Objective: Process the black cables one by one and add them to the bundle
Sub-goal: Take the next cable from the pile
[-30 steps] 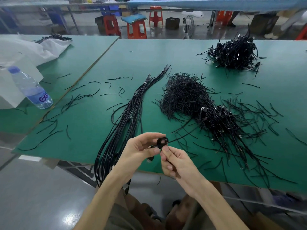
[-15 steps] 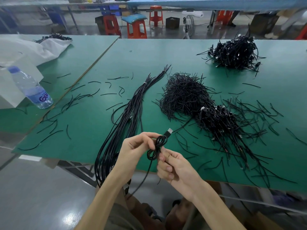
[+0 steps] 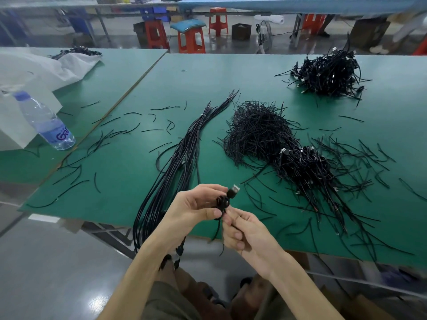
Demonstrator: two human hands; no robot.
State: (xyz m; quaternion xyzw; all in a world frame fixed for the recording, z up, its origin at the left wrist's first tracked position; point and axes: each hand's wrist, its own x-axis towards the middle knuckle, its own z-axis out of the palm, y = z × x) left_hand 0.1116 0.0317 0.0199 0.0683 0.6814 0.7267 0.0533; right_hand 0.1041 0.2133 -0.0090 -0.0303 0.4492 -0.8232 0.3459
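Right hand (image 3: 245,232): over the near table (image 3: 129,181) edge, fingers curled, pinching the cable (image 3: 223,202) just under its coil.
Left hand (image 3: 196,204): thumb and fingertips pinch the coil from the left.
Cable: between both hands, plug (image 3: 233,190) pointing up and right.
Change: the coil is tighter than half a second ago and the hanging tail is shorter.
Bundle (image 3: 184,153): straight cables left of the hands, near ends drooping off the edge.
Coiled pile (image 3: 298,165): to the right, touching the ties heap (image 3: 256,128) behind it.
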